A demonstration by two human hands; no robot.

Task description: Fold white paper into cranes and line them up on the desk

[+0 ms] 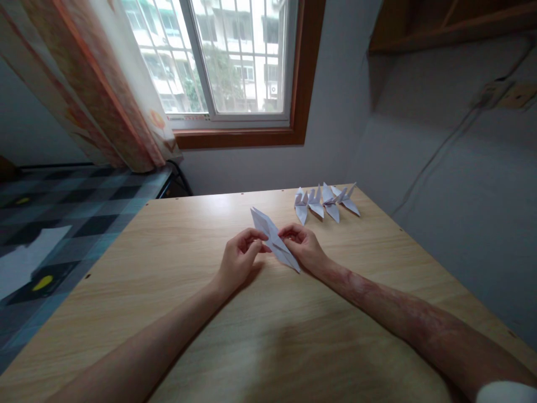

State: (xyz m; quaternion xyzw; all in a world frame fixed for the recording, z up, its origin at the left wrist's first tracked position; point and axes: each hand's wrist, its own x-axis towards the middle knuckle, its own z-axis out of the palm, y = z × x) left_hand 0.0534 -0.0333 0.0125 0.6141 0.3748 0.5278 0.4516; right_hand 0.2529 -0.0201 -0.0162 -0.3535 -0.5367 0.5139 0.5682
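Between my two hands is a piece of folded white paper (272, 238), long and diamond-shaped, with a split point at its far end. It slants from upper left to lower right just over the wooden table (201, 347). My left hand (243, 254) pinches its left edge with thumb and fingers. On the opposite edge, my right hand (304, 246) grips the paper, its fingers curled in. Beyond my right hand, several folded paper cranes (331, 202) stand in a row near the table's far right corner.
Left of the table lies a checked bed cover (100, 224) with white paper sheets (33, 254) on it. A window (247, 61) and a patterned curtain (104, 84) are at the back. A wall shelf (453, 33) hangs at upper right, near a socket with a cable (440, 148).
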